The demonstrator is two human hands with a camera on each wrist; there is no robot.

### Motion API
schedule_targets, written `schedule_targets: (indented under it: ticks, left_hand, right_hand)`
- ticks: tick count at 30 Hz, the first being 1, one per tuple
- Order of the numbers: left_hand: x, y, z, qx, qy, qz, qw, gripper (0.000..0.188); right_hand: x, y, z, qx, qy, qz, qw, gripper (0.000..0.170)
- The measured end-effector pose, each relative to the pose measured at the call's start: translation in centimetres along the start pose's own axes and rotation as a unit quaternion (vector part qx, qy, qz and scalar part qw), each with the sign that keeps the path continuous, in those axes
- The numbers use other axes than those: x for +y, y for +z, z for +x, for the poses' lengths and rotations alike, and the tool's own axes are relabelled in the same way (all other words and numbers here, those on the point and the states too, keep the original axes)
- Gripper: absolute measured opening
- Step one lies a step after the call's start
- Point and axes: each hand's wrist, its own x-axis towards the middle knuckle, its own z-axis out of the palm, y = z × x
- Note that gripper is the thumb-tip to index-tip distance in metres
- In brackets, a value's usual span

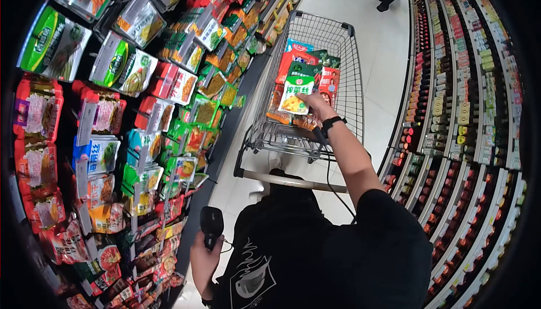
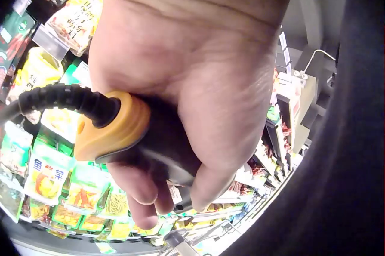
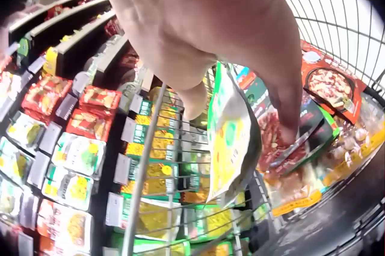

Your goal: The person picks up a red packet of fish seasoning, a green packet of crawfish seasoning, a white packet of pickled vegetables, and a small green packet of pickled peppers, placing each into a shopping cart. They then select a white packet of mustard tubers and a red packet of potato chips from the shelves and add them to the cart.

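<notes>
Currently, the right hand (image 1: 319,108) holds a green-and-white packet (image 1: 293,98) by its right edge, over red and green packs (image 1: 329,76) in the shopping cart (image 1: 315,185); whether it touches them cannot be told. Near left, the left hand (image 1: 204,259) grips a black handheld device (image 1: 212,224) beside hanging packets (image 1: 101,154).

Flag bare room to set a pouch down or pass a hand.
Set-down: floor tiles between shopping cart and bottle shelves. Hand: probably inside the cart's far wire wall, beyond the packet pile. Crowded: mid-cart, where the right hand holds a pickled-mustard pouch over the pile; also the left rack, dense with hanging packs.
</notes>
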Motion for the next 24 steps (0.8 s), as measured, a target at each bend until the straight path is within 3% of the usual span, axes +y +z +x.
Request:
schedule_targets:
  ticks: [2, 5, 8, 9, 15, 18, 20, 24]
  left_hand:
    - [1.3, 0.0, 0.3, -0.025, -0.044, 0.007, 0.999, 0.036]
    - [0.1, 1.4, -0.2, 0.010, -0.019, -0.016, 1.000, 0.035]
    - [0.4, 2.1, -0.8, 0.014, -0.034, -0.027, 0.999, 0.037]
    - [0.0, 2.6, -1.1, 0.014, -0.033, -0.030, 0.999, 0.038]
    - [-1.2, 5.4, -5.8, 0.036, -0.039, -0.053, 0.997, 0.043]
    - [-3.1, 8.3, -9.5, 0.062, -0.046, -0.088, 0.993, 0.044]
    - [-4.1, 10.3, -12.6, 0.076, -0.059, -0.117, 0.988, 0.038]
    - [-5.9, 14.7, -18.9, 0.115, -0.097, -0.163, 0.975, 0.038]
  right_hand:
    - [0.8, -0.5, 1.3, 0.027, 0.000, -0.044, 0.999, 0.075]
    - [0.8, -0.7, 1.6, 0.113, -0.123, -0.351, 0.921, 0.080]
    - [-1.9, 0.5, -3.8, -0.044, -0.156, -0.460, 0.873, 0.081]
    - [-3.7, 1.7, -7.3, -0.089, -0.154, -0.486, 0.856, 0.073]
    - [-8.2, 7.0, -25.7, -0.177, -0.278, -0.597, 0.731, 0.058]
    - [-4.3, 9.1, -30.7, -0.234, -0.399, -0.543, 0.701, 0.057]
    - [-0.8, 10.8, -33.1, -0.265, -0.371, -0.552, 0.698, 0.063]
    - [6.9, 10.5, -32.4, -0.176, -0.495, -0.642, 0.558, 0.082]
